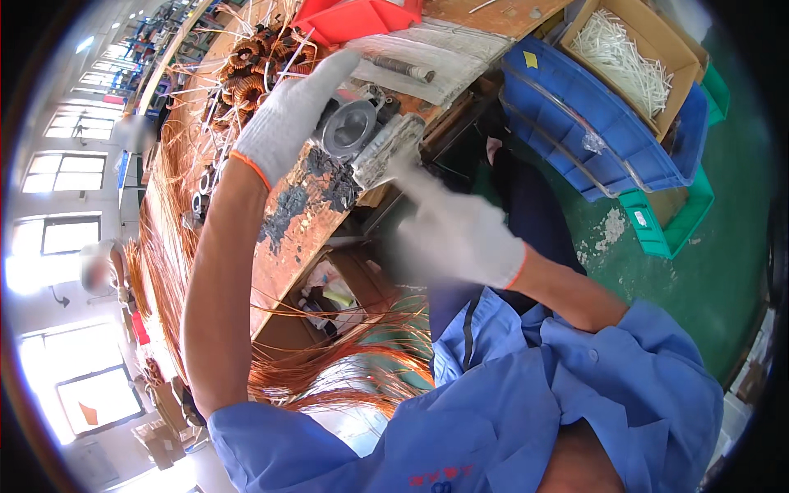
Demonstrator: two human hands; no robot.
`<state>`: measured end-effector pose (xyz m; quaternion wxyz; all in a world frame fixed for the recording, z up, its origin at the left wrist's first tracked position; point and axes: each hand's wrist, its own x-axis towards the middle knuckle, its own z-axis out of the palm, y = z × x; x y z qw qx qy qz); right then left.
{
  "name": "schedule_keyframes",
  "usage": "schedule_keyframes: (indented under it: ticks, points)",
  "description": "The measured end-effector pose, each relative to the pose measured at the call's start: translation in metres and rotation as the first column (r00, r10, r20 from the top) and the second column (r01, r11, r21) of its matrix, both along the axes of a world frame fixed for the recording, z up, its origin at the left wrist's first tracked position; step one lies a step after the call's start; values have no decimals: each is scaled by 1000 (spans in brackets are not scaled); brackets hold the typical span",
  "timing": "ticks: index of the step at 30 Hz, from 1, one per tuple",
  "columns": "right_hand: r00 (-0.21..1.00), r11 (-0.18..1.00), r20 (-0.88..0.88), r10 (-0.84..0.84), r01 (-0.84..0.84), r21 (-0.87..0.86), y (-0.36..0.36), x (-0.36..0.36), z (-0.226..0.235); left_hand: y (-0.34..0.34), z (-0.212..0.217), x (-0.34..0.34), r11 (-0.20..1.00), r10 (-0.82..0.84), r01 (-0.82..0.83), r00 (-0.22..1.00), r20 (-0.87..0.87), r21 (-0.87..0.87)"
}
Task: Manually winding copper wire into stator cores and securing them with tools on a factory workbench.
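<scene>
My left hand [297, 113], in a white glove with an orange cuff edge, reaches over the workbench [296, 255]. Its fingers look stretched out, and nothing shows in them. Right beside it is a grey metal fixture with a round ring [348, 129]. A block in whitish, worn wrapping [389, 150] sits at the bench edge next to that ring. My right hand [460, 238], gloved too, is smeared by motion just off the bench edge. One blurred finger points toward the wrapped block; whether it touches cannot be made out. A dark threaded rod [400, 67] lies beyond the fixture.
Copper-wound coils [246, 82] and a red bin [353, 20] occupy the far bench. Long copper wires [168, 271] hang along its left side. At right stand blue bins [592, 123], a cardboard box of white sticks [625, 62] and a green crate [670, 218]. Blurred people are at left.
</scene>
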<state>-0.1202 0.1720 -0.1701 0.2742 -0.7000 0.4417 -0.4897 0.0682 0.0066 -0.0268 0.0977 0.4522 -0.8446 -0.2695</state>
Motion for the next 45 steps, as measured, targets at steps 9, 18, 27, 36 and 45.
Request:
schedule_keyframes:
  ticks: [9, 18, 27, 36, 45]
  points:
    - [952, 949, -220, 213, -147, 280, 4, 5, -93, -4, -10, -30, 976, 172, -175, 984, 34, 132]
    - [766, 968, -634, -104, -68, -240, -24, -13, 34, -10, -21, -15, 996, -4, -5, 995, -103, -94]
    - [949, 732, -271, -162, -69, -678, -92, -26, 30, 46, -28, 16, 872, 405, -484, 795, -451, -70]
    - [925, 925, 288, -248, 314, -212, -102, -63, -13, 142, -141, 217, 106, 935, -884, 245, -257, -456]
    - [962, 955, -36, -270, 263, -136, -12, -32, 8, 140, -97, 190, 449, 685, -436, -393, -614, 780]
